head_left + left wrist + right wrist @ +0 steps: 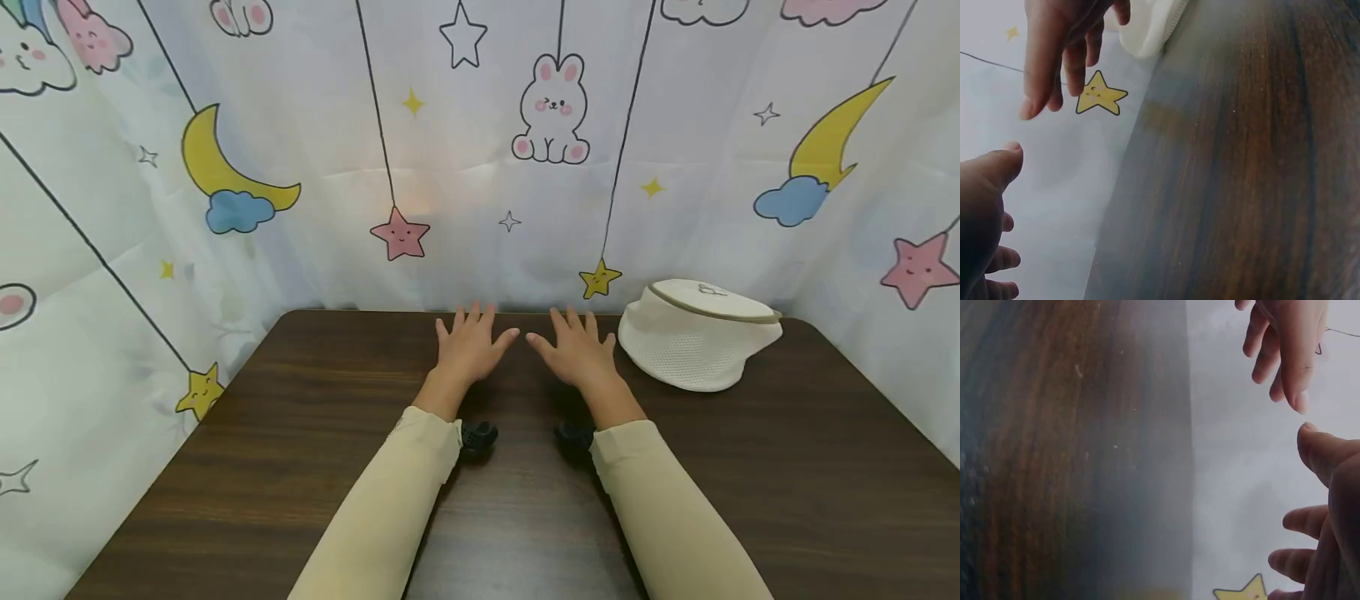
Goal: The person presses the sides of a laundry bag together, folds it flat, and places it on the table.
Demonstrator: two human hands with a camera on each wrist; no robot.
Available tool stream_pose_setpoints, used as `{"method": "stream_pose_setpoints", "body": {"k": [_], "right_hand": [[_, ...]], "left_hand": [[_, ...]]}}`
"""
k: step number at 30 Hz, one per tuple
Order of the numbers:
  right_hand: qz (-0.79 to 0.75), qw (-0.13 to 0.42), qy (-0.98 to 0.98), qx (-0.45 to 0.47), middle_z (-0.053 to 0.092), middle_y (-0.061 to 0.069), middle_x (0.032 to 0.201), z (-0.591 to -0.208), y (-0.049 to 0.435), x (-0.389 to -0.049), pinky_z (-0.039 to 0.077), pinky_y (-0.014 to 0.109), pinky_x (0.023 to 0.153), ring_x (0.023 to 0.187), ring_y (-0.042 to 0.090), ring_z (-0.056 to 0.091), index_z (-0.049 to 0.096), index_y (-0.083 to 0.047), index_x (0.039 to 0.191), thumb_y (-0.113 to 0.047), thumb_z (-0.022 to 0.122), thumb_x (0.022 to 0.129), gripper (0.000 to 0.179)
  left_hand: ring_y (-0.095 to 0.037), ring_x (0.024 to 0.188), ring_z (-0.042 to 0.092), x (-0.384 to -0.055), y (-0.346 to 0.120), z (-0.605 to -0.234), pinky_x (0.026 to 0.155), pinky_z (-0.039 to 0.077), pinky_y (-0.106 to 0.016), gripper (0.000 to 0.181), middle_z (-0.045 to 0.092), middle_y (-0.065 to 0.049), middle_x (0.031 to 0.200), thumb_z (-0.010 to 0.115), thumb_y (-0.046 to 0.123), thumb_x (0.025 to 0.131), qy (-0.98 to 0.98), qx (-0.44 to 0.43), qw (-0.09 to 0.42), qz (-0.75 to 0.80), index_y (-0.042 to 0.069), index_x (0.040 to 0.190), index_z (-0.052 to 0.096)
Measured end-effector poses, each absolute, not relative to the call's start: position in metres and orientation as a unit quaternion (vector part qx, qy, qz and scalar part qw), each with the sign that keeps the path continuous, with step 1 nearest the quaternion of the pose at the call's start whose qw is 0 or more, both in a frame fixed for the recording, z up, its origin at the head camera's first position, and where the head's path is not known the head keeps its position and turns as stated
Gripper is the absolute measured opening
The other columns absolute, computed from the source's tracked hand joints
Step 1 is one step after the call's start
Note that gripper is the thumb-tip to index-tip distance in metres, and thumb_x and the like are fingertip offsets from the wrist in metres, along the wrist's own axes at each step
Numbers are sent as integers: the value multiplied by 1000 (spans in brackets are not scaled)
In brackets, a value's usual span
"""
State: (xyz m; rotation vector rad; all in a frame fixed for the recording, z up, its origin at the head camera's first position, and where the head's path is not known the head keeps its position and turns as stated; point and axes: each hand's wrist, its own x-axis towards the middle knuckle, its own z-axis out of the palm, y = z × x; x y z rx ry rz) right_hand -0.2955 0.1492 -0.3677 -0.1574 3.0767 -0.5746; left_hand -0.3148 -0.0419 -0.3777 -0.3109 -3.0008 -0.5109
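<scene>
My left hand (pixel 468 346) is held out over the far part of the dark wooden table (pixel 315 467), fingers spread and nothing in it. Beside it, my right hand (pixel 579 350) reaches out the same way, also bare, with its thumb pointing toward the left thumb across a small gap. In the left wrist view both thumbs face each other above the table's far edge. Just right of my right hand stands a white mesh bag (pixel 697 337) with an olive-trimmed, zippered-looking round top that tilts to one side.
A white curtain (pixel 465 150) printed with moons, stars and rabbits hangs behind the table and along both sides. Dark wrist devices (pixel 478 437) sit under the cream sleeves (pixel 397 500). The bag occupies the table's far right corner area.
</scene>
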Motion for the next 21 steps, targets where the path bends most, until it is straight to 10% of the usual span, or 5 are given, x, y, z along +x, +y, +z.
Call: {"method": "stream_pose_setpoints", "body": {"k": [9, 21], "right_hand": [[-192, -68, 977, -70, 17, 20, 163, -346, 169, -285, 11, 72, 111, 149, 46, 8, 21, -12, 158, -62, 42, 98, 81], [-282, -297, 912, -26, 42, 27, 146, -325, 250, -271, 22, 59, 114, 139, 47, 31, 47, 1, 143, -34, 57, 98, 58]], "left_hand": [[-32, 150, 21, -315, -40, -375, 117, 7, -64, 74, 28, -9, 162, 36, 65, 98, -968, -102, 64, -219, 21, 156, 29], [-24, 148, 29, -305, -6, -376, 119, 16, -59, 70, 32, -4, 160, 39, 61, 100, -938, -142, 51, -311, 20, 156, 31]]}}
